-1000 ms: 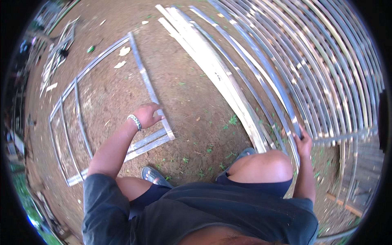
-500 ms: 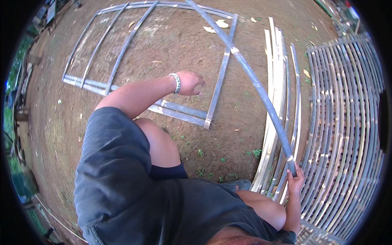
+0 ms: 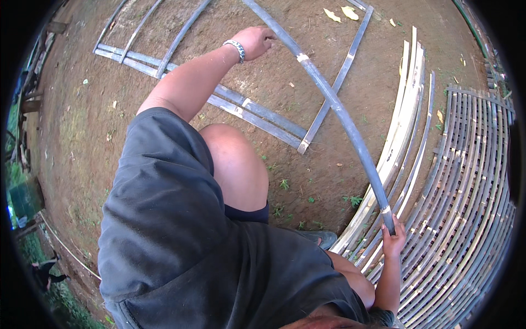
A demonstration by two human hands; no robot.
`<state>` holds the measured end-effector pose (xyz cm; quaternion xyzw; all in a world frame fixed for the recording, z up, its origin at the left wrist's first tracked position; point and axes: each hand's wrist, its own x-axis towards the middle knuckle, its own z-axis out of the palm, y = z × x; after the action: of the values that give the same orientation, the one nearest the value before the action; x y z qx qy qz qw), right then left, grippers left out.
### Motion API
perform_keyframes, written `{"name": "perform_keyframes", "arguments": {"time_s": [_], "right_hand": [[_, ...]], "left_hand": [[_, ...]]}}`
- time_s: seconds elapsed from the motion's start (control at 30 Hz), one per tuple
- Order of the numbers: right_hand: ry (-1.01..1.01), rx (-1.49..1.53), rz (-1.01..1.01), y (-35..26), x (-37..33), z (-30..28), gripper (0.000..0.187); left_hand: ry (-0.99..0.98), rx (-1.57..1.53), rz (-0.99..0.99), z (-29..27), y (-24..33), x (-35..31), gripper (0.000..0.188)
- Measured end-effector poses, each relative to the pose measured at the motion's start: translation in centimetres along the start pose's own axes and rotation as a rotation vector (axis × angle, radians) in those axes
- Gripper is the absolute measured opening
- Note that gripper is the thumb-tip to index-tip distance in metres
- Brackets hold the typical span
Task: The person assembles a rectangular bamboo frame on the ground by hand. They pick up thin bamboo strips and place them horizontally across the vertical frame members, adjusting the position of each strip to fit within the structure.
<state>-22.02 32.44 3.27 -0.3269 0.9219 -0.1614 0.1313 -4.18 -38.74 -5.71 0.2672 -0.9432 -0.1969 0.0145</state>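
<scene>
The left hand (image 3: pixel 257 43) hangs half open beside the long gray bamboo strip (image 3: pixel 320 80) – I can't tell if they touch – which slants over the bamboo frame (image 3: pixel 345 66), seems light and springy, best held at both ends, its near end pinched in the right hand (image 3: pixel 394 240).

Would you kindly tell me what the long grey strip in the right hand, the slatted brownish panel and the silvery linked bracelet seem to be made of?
Long grey strip: probably bamboo, smooth, faintly glossy, judging by pale node bands.
Slatted brownish panel: likely bamboo, weathered, with similar bands along its slats.
Silvery linked bracelet: perhaps polished metal, from its bright look; too small to be sure.
</scene>
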Motion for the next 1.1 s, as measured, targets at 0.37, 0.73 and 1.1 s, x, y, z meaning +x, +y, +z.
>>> {"name": "perform_keyframes", "arguments": {"time_s": [0.37,0.73,1.1], "right_hand": [[-0.106,-0.067,-0.073,0.1,-1.7,0.6,0.054],[-0.142,-0.169,-0.120,2.3,-1.2,1.1,0.052],[-0.295,-0.321,0.007,5.1,7.6,4.7,0.049]], "left_hand": [[-0.161,0.422,0.375,4.0,2.7,-2.6,0.063],[-0.243,0.239,0.646,8.6,1.9,-3.9,0.044],[-0.320,0.199,0.611,9.7,-0.4,-5.1,0.043]]}}
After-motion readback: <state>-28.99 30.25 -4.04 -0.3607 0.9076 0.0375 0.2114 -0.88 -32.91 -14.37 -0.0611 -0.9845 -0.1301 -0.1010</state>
